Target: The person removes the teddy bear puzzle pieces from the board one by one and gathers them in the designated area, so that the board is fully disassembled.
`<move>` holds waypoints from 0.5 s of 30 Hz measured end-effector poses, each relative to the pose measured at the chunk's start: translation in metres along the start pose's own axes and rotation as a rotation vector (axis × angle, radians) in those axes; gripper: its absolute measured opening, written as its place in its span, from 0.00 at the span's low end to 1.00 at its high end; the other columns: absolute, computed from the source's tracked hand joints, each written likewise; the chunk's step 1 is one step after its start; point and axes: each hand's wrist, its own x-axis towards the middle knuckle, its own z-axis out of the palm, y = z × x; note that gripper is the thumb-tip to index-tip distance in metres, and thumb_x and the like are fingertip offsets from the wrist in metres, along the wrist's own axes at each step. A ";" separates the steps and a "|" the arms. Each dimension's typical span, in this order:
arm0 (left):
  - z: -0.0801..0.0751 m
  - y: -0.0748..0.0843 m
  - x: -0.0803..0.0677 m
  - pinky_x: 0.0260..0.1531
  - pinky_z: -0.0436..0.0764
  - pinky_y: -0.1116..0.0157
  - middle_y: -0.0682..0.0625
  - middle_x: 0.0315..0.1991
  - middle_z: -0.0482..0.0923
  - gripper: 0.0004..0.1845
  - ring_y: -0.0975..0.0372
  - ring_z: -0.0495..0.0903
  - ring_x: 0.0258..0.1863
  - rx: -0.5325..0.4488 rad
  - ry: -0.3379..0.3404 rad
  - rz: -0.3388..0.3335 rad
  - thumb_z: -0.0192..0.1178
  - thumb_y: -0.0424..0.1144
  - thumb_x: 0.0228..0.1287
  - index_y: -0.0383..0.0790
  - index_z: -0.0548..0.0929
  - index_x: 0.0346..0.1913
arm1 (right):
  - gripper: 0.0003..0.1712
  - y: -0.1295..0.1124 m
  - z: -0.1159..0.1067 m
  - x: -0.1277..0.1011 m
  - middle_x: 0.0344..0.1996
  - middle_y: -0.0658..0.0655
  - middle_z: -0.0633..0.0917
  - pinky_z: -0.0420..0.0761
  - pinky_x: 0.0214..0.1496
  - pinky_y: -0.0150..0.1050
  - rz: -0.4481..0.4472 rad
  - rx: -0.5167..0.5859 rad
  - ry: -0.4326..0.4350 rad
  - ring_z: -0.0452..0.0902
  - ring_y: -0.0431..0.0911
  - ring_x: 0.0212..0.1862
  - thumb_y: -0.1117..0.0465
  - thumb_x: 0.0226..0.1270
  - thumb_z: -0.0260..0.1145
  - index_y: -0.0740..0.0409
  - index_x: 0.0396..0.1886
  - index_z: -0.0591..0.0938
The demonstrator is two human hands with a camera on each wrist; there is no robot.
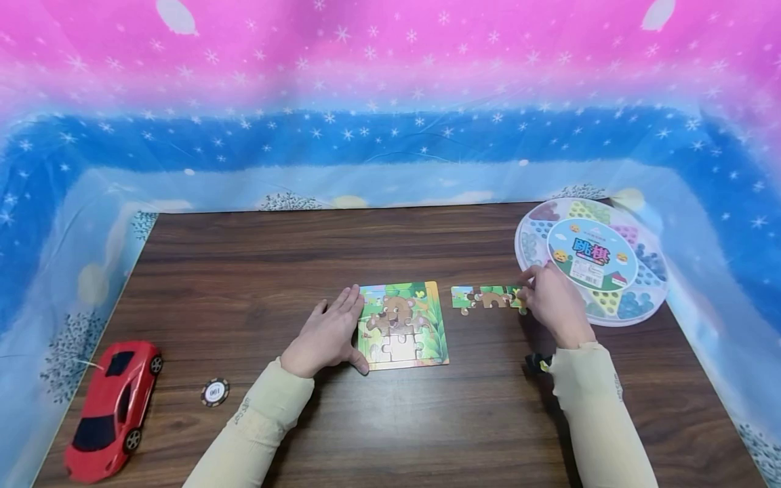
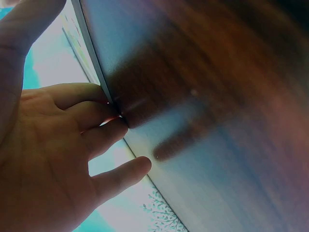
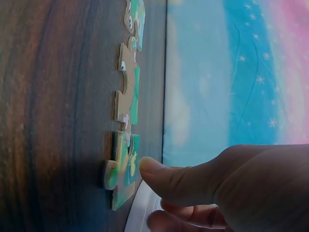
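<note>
On the near left of the brown wooden table [image 1: 366,440] sits a red toy car [image 1: 116,407], its pale wire poking out at one side. A round chip [image 1: 215,392] with a dark, spotted rim lies flat just beyond, between the car and the person's left sleeve [image 1: 256,413]. The left hand [image 1: 326,335] lies spread, thumb away from the straight fingers, touching the left edge of a bear puzzle [image 1: 399,312]. The puzzle lies flat near the middle of the table.

To its right, three loose pieces [image 1: 493,297] lie in a row. The right hand [image 1: 558,301] is at the last piece [image 3: 126,166], its thumb tip right at the edge and its other fingers bent; I cannot tell whether it pinches the piece or only touches it. Past that hand is a round board game [image 1: 592,251] at the table's far right corner. Behind everything hangs a pink and blue cloth [image 1: 390,135] with white snowflakes.
</note>
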 end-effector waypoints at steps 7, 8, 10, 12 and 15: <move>-0.002 0.001 0.000 0.67 0.55 0.41 0.38 0.77 0.44 0.71 0.50 0.47 0.75 0.003 -0.009 -0.008 0.77 0.64 0.29 0.30 0.54 0.75 | 0.17 0.000 0.000 -0.004 0.36 0.62 0.84 0.76 0.34 0.51 -0.009 -0.042 0.009 0.77 0.54 0.34 0.58 0.58 0.74 0.64 0.42 0.84; -0.002 0.001 0.000 0.67 0.55 0.42 0.38 0.77 0.44 0.71 0.50 0.47 0.75 0.004 -0.012 -0.010 0.77 0.64 0.29 0.30 0.54 0.75 | 0.17 0.000 0.000 -0.005 0.35 0.62 0.85 0.76 0.34 0.52 -0.014 -0.045 0.009 0.78 0.54 0.34 0.57 0.57 0.74 0.63 0.42 0.85; -0.002 0.001 -0.001 0.67 0.55 0.42 0.38 0.77 0.44 0.71 0.50 0.46 0.75 0.006 -0.017 -0.014 0.77 0.64 0.30 0.31 0.53 0.75 | 0.17 0.001 0.001 -0.005 0.36 0.60 0.86 0.77 0.35 0.54 -0.020 -0.039 0.000 0.79 0.54 0.35 0.56 0.57 0.75 0.62 0.42 0.86; -0.002 0.001 -0.001 0.67 0.54 0.42 0.38 0.77 0.43 0.71 0.50 0.46 0.75 0.006 -0.018 -0.013 0.77 0.64 0.30 0.30 0.53 0.75 | 0.16 0.002 0.002 -0.005 0.36 0.59 0.87 0.77 0.35 0.54 -0.021 -0.031 -0.011 0.80 0.54 0.35 0.55 0.58 0.74 0.61 0.42 0.87; -0.002 0.002 -0.001 0.67 0.54 0.42 0.38 0.77 0.43 0.71 0.50 0.46 0.75 0.005 -0.019 -0.013 0.77 0.63 0.30 0.30 0.53 0.75 | 0.14 0.004 0.004 -0.005 0.38 0.60 0.88 0.77 0.35 0.55 -0.028 -0.023 -0.005 0.81 0.54 0.36 0.57 0.59 0.73 0.61 0.42 0.88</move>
